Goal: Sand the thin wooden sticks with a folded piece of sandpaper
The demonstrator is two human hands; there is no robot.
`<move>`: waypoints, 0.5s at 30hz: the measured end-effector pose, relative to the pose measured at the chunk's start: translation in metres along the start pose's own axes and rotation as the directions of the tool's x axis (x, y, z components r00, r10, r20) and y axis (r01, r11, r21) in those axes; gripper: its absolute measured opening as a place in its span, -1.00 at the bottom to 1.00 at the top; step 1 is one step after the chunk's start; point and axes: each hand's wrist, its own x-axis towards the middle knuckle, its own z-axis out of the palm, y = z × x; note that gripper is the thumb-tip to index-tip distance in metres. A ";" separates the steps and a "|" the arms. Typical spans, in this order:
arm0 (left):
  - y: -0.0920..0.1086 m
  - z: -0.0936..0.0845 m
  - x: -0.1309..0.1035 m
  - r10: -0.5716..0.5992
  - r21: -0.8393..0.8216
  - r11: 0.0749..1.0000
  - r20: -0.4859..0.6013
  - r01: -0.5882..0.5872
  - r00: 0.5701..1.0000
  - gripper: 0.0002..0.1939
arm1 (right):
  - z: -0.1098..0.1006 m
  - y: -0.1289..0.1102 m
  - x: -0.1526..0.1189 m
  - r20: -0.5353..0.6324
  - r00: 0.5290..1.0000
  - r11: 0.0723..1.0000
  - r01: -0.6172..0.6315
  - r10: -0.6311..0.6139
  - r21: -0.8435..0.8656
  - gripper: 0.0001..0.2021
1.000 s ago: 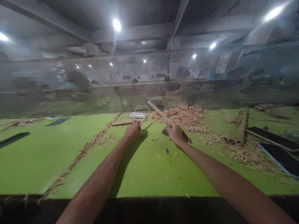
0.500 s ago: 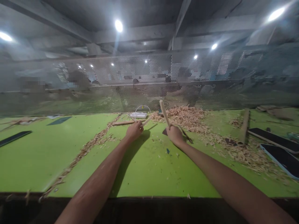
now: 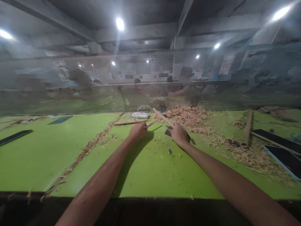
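Observation:
My left hand (image 3: 138, 130) is closed on a thin, pale wooden stick (image 3: 152, 122), which points up and to the right from its fingers. My right hand (image 3: 179, 134) grips a thicker, pale wooden rod (image 3: 162, 116) that slants toward the upper left. Beside the right fingers shows a dark brown flat piece (image 3: 168, 131), partly covered by the hand; I cannot tell whether the hand holds it. A narrow dark strip (image 3: 191, 138) juts out at the right of this hand. Both hands are above the green tabletop (image 3: 150, 175).
Wood shavings are heaped (image 3: 188, 116) beyond my right hand and trail to the right. A white power strip (image 3: 140, 115) with a cable lies ahead, near a flat wooden piece (image 3: 128, 122). Two phones (image 3: 285, 160) lie right. A perforated screen (image 3: 145, 84) borders the back.
The rod in my right hand has tipped from nearly upright to a low slant toward the left. My left hand has shifted slightly right, still holding its stick.

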 end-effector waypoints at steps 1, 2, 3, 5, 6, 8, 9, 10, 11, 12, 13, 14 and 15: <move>0.000 0.000 0.000 0.005 0.014 1.000 0.011 -0.005 1.000 -0.73 | -0.001 0.001 0.000 0.005 1.000 1.000 0.016 -0.016 -0.002 -0.70; 0.001 0.000 -0.001 0.010 0.033 0.999 0.026 -0.011 1.000 -0.73 | -0.001 0.001 0.000 0.013 0.999 1.000 0.029 -0.029 -0.003 -0.71; 0.001 -0.001 -0.001 0.014 0.050 0.999 0.040 -0.016 0.999 -0.73 | -0.001 0.002 0.000 0.020 0.999 0.999 0.033 -0.033 -0.001 -0.71; 0.001 -0.001 -0.003 0.008 0.063 0.998 0.050 -0.011 0.999 -0.72 | -0.001 0.002 0.000 0.018 1.000 1.000 0.021 -0.021 0.009 -0.72; 0.001 -0.001 -0.003 0.003 0.063 0.998 0.047 -0.006 0.999 -0.71 | -0.001 0.002 0.000 0.009 1.000 1.000 0.017 -0.017 0.018 -0.73; 0.002 -0.001 -0.003 -0.008 0.056 0.998 0.043 0.006 0.999 -0.70 | 0.000 0.002 0.001 -0.020 0.999 0.999 0.033 -0.032 0.033 -0.73; 0.002 -0.001 -0.003 -0.015 0.051 0.999 0.045 0.012 0.999 -0.69 | 0.001 0.002 0.001 -0.033 0.998 0.998 0.050 -0.049 0.036 -0.73; 0.002 -0.001 -0.003 -0.019 0.046 0.999 0.051 0.017 0.999 -0.69 | 0.001 0.002 0.001 -0.038 0.997 0.997 0.065 -0.064 0.037 -0.74; 0.001 -0.001 -0.003 -0.021 0.042 0.999 0.059 0.019 0.998 -0.69 | 0.002 0.002 0.000 -0.034 0.997 0.996 0.076 -0.075 0.038 -0.75; 0.001 -0.001 -0.003 -0.024 0.040 0.999 0.065 0.022 0.998 -0.70 | 0.002 0.002 0.000 -0.021 0.997 0.996 0.081 -0.080 0.039 -0.75; 0.001 -0.001 -0.003 -0.026 0.039 0.999 0.068 0.024 0.997 -0.71 | 0.002 0.001 0.000 -0.002 0.997 0.996 0.082 -0.082 0.043 -0.76; 0.000 0.000 -0.003 -0.031 0.041 0.999 0.069 0.028 0.997 -0.72 | 0.002 0.001 0.000 0.018 0.996 0.996 0.081 -0.082 0.047 -0.77; 0.000 0.000 -0.003 -0.038 0.042 0.999 0.066 0.036 0.997 -0.73 | 0.001 0.001 0.000 0.036 0.996 0.995 0.079 -0.081 0.052 -0.78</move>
